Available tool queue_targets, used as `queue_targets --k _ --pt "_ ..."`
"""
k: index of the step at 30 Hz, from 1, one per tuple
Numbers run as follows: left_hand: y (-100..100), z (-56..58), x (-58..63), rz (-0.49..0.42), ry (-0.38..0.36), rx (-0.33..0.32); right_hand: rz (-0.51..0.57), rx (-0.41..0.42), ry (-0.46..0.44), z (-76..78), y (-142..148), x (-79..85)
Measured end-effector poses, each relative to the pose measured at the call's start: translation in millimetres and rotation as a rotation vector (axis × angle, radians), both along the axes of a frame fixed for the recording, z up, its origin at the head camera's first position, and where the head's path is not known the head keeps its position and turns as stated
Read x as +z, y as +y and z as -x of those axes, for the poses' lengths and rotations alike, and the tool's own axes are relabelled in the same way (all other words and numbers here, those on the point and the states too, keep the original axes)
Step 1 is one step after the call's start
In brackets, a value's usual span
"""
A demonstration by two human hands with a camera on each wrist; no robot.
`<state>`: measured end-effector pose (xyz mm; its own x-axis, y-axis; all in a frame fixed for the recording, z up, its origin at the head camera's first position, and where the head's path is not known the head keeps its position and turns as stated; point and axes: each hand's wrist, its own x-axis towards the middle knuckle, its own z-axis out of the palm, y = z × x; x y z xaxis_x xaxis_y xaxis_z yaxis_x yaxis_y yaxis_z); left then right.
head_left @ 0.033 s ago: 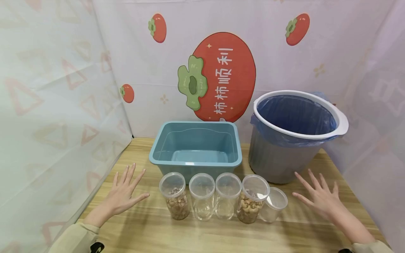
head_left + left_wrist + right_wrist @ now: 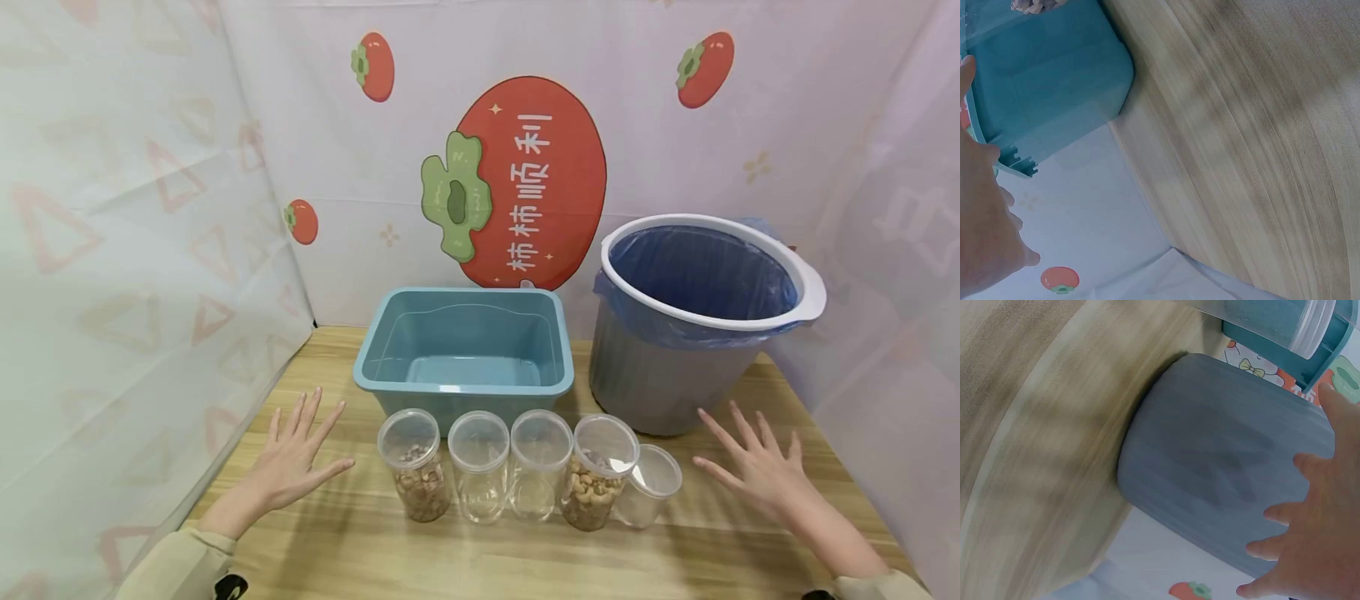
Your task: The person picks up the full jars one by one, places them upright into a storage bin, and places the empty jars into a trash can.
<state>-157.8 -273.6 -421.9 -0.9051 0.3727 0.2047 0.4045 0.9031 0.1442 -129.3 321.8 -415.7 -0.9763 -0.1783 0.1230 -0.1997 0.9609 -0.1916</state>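
A person's left hand [image 2: 288,467] and right hand [image 2: 765,471], empty with fingers spread, flanked five upright jars [image 2: 534,471] rowed left to right across the desk [image 2: 450,567], the right appearing slightly nearer its end jar [image 2: 655,475].

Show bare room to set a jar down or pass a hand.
Free: the pale wood-grain tabletop in front of the five clear plastic jars, and between the left hand and the leftmost jar. Crowded: the jars stand tightly side by side, close in front of the rectangular blue plastic tub; only a narrow gap separates it from the white-rimmed grey plastic bin.
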Motion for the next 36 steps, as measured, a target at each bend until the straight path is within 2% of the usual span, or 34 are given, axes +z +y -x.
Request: queue_targets --k 8,18,31,36 --pt "-1 1.1 -0.4 -0.006 -0.024 0.011 0.01 0.002 -0.011 -1.3 -1 1.0" --pt "-1 4.1 4.2 0.002 0.036 -0.009 0.005 0.058 0.055 -0.7 -9 11.5" --pt "8 15.5 28.9 -0.018 0.091 -0.081 0.003 0.171 0.186 -1.5 -26 36.3" --pt "14 21.3 38.0 -0.014 0.126 -0.131 0.028 0.224 0.198 -3.4 -35 45.3"
